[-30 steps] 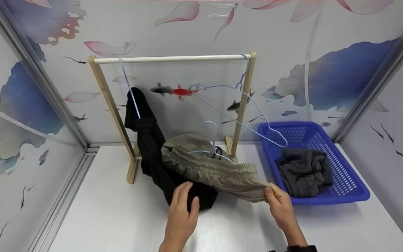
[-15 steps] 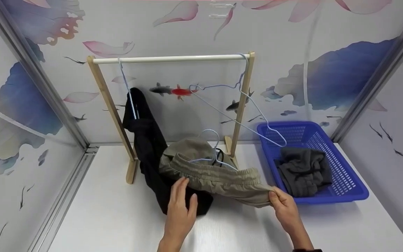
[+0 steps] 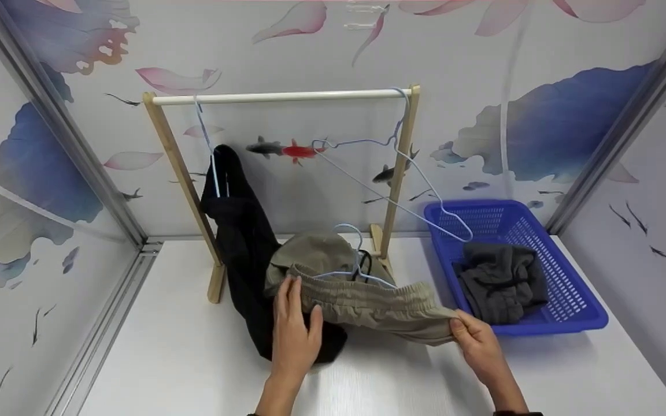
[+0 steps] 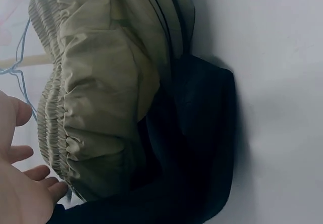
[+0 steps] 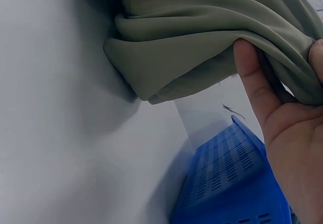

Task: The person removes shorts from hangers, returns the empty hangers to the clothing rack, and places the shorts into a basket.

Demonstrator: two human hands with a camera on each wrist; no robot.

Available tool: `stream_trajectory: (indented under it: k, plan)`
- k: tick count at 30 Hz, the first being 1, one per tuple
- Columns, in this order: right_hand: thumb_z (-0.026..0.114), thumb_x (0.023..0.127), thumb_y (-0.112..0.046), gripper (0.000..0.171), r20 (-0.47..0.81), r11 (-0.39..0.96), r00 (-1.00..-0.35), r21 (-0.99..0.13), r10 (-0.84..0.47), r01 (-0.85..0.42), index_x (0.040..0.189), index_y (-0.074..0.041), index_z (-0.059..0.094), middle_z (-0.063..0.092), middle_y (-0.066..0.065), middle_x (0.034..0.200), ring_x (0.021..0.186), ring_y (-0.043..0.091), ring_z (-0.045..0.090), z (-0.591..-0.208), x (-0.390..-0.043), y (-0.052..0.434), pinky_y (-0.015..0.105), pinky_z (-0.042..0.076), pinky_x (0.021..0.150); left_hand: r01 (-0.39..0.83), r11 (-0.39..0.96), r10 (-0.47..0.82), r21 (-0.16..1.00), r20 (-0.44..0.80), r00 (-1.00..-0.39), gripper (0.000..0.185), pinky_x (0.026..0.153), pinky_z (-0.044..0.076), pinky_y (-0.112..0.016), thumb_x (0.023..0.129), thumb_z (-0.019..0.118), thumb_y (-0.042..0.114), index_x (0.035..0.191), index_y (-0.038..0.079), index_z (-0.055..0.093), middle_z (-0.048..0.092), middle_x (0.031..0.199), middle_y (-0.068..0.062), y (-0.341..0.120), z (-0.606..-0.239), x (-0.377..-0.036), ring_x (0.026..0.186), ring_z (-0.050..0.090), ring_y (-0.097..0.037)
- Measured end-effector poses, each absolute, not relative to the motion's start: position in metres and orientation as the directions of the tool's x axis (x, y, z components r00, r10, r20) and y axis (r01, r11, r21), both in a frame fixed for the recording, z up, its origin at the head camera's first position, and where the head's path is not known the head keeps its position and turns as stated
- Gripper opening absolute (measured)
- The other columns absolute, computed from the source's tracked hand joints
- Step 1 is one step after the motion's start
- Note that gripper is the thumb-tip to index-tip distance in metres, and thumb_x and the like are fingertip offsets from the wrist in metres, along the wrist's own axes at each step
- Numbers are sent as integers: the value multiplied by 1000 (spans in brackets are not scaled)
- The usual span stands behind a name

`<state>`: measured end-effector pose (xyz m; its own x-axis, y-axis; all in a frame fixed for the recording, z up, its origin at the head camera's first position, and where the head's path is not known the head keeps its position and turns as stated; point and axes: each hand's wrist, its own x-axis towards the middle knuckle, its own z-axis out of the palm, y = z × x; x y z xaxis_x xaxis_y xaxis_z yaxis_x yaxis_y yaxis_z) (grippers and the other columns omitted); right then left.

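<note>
Khaki elastic-waist pants (image 3: 362, 297) are spread low in front of the rack, with a light blue wire hanger (image 3: 358, 263) inside the waistband and its hook standing up. My right hand (image 3: 480, 346) pinches the right side of the pants between thumb and fingers; in the right wrist view the cloth (image 5: 202, 47) folds over the fingers. My left hand (image 3: 296, 341) has its fingers extended at the left end of the waistband (image 4: 53, 118), not curled around it. Black pants (image 3: 237, 242) hang from another hanger (image 3: 207, 136) at the rack's left, trailing down behind my left hand.
A wooden rack with a white bar (image 3: 287, 97) stands at the back. A bare blue hanger (image 3: 393, 141) hangs at its right end, slanting toward a blue perforated basket (image 3: 576, 294). Folded dark grey clothing (image 3: 503, 283) lies in the basket. Patterned walls enclose the white table (image 3: 154, 346).
My left hand has moved up and slightly left to the waistband's left end. My right hand has drawn the khaki pants slightly right and down, and the inner hanger has lowered.
</note>
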<state>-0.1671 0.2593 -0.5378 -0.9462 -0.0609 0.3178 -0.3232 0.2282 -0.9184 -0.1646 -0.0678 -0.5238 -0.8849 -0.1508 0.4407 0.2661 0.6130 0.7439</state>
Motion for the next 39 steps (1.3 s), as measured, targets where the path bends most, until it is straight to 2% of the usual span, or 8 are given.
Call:
stream_trajectory:
  k: [6, 13, 21, 25, 30, 32, 35, 39]
  plan:
    - [48, 104, 8, 21, 336, 236, -938, -908, -82, -346, 100, 7, 69, 69, -3, 85, 77, 6, 62, -537, -168, 264, 23, 51, 68, 193, 593, -189, 782, 368, -910, 65, 114, 34, -63, 106, 59, 18, 159, -3, 30, 25, 163, -27, -71, -524, -175, 149, 29, -47]
    - [49, 104, 8, 20, 358, 213, -920, -898, -158, -386, 102, 9, 69, 72, -2, 90, 82, 6, 65, -535, -171, 269, 21, 52, 71, 149, 576, -205, 804, 319, -925, 66, 119, 27, -62, 107, 58, 21, 160, -3, 28, 29, 162, -29, -77, -527, -180, 150, 30, -46]
    - [49, 104, 8, 21, 389, 205, -898, -880, -204, -428, 93, 4, 66, 67, -1, 84, 78, 5, 60, -533, -175, 272, 24, 50, 66, 103, 568, -214, 817, 267, -940, 66, 121, 16, -66, 106, 60, 24, 159, -1, 30, 34, 160, -29, -83, -528, -184, 148, 32, -46]
    - [48, 105, 7, 21, 386, 207, -899, -881, -205, -426, 93, 3, 66, 67, 2, 84, 78, 6, 60, -531, -178, 272, 25, 50, 66, 87, 591, -231, 802, 272, -934, 64, 118, 19, -66, 103, 64, 25, 156, 0, 38, 42, 154, -27, -84, -529, -184, 142, 39, -46]
    - [48, 106, 5, 21, 345, 207, -927, -906, -148, -370, 107, 10, 68, 72, 2, 93, 84, 8, 66, -529, -179, 272, 22, 54, 72, 111, 609, -227, 786, 307, -924, 60, 114, 27, -60, 100, 70, 25, 149, 0, 46, 52, 138, -24, -83, -531, -184, 129, 45, -43]
    - [50, 105, 5, 20, 335, 229, -937, -909, -100, -349, 110, 9, 69, 72, 1, 93, 84, 7, 66, -528, -179, 272, 21, 53, 73, 122, 623, -225, 773, 326, -918, 57, 111, 31, -59, 99, 71, 25, 146, 0, 50, 55, 130, -22, -83, -533, -184, 123, 48, -41]
    - [52, 105, 3, 19, 337, 266, -941, -904, -42, -335, 110, 6, 70, 69, 1, 87, 78, 7, 62, -527, -180, 272, 22, 49, 68, 118, 636, -232, 762, 335, -913, 53, 103, 37, -57, 99, 72, 27, 142, 2, 54, 57, 121, -18, -81, -535, -182, 117, 50, -37]
    - [56, 104, 1, 14, 344, 300, -939, -898, 27, -321, 105, 3, 70, 57, 1, 73, 64, 8, 50, -525, -183, 271, 24, 41, 58, 120, 638, -242, 761, 346, -907, 48, 96, 38, -56, 99, 72, 29, 137, 4, 58, 57, 116, -14, -78, -535, -179, 113, 51, -34]
